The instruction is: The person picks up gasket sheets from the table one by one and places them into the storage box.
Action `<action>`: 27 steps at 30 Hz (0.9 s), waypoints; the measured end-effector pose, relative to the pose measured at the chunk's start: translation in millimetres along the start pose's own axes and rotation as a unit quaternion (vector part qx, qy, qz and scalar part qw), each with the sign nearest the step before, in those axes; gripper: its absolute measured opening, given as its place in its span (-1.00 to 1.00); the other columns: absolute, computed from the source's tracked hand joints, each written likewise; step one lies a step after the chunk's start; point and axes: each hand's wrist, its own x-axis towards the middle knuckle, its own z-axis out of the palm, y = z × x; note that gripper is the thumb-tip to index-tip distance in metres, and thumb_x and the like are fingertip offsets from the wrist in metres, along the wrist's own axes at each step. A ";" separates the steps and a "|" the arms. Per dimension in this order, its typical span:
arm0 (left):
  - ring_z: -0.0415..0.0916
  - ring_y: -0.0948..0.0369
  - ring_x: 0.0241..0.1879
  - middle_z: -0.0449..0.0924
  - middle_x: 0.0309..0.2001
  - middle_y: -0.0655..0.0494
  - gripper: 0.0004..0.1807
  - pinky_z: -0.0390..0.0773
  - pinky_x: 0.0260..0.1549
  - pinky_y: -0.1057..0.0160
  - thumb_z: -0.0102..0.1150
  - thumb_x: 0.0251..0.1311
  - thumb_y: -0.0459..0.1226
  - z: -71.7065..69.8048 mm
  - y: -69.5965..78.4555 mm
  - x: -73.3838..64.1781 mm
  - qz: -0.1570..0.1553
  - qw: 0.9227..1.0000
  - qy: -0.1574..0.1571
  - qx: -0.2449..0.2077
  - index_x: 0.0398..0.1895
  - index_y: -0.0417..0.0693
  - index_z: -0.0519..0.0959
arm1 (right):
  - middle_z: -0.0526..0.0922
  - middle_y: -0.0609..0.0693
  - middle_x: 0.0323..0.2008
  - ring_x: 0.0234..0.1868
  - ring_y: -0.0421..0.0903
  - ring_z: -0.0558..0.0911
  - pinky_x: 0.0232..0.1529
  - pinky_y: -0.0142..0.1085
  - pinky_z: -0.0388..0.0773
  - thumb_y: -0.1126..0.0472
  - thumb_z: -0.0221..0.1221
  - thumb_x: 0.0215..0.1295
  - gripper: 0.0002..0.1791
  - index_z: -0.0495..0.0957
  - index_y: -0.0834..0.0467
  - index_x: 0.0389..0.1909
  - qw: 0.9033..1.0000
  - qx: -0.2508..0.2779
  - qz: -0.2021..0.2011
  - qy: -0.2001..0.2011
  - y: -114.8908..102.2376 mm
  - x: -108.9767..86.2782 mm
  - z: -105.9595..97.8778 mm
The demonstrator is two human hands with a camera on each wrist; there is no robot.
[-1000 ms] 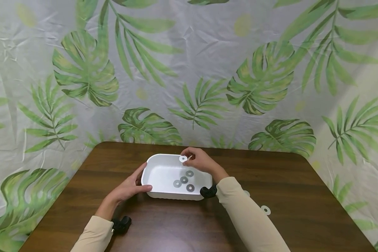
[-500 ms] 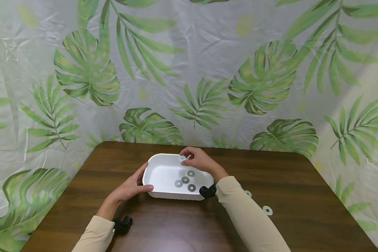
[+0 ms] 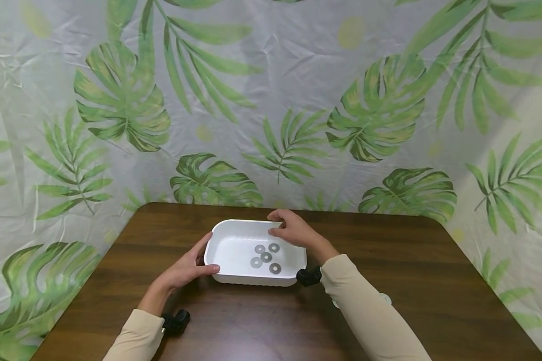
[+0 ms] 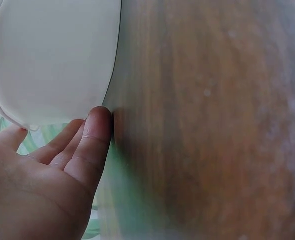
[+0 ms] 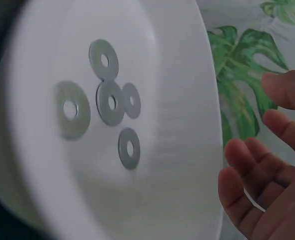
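My left grip (image 3: 187, 265) is holding the tub (image 3: 226, 253) at nine o'clock, steadiness likely helping; five washers (image 3: 266, 257) are lying inside toward three; my right grip (image 3: 293, 231), empty and loosely parted, is hovering near one.

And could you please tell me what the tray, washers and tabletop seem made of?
Tray: probably plastic, smooth white, with moulded-looking rounded corners. Washers: likely metal, grey with a dull sheen. Tabletop: dark brown wood or wood-look laminate, showing grain and glare.

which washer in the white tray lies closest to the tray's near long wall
The lower-right washer in the head view; the other four washers all lie farther from that near wall.
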 end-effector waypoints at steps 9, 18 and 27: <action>0.26 -0.27 0.35 -0.09 0.55 -0.38 0.15 0.47 0.00 0.30 0.37 0.17 -0.19 0.8 -1.1 1.2 0.004 1.000 -0.001 -0.008 0.62 -0.04 -0.25 | 0.49 0.18 0.20 -0.09 -0.02 0.62 -0.10 -0.19 0.56 0.17 0.20 0.38 -0.61 0.49 0.15 0.18 0.999 -0.041 -0.027 -0.020 16.4 -42.9 -31.9; 0.20 -0.29 0.39 -0.14 0.56 -0.38 0.16 0.47 0.02 0.31 0.36 0.18 -0.18 1.4 0.6 0.4 0.004 1.000 -0.008 -0.009 0.62 -0.05 -0.28 | 0.54 0.19 0.13 -0.11 -0.06 0.63 -0.11 -0.21 0.59 0.15 0.22 0.37 -0.61 0.52 0.20 0.15 0.997 -0.066 -0.031 -0.033 50.0 -86.8 -54.4; 0.20 -0.28 0.40 -0.14 0.56 -0.37 0.15 0.48 0.07 0.22 0.35 0.20 -0.16 -0.4 0.4 -1.3 0.001 1.000 -0.011 0.004 0.62 -0.01 -0.29 | 0.55 0.24 0.10 -0.11 -0.04 0.64 -0.15 -0.18 0.58 0.16 0.23 0.36 -0.66 0.53 0.18 0.10 0.995 -0.092 -0.004 -0.041 72.4 -104.7 -62.2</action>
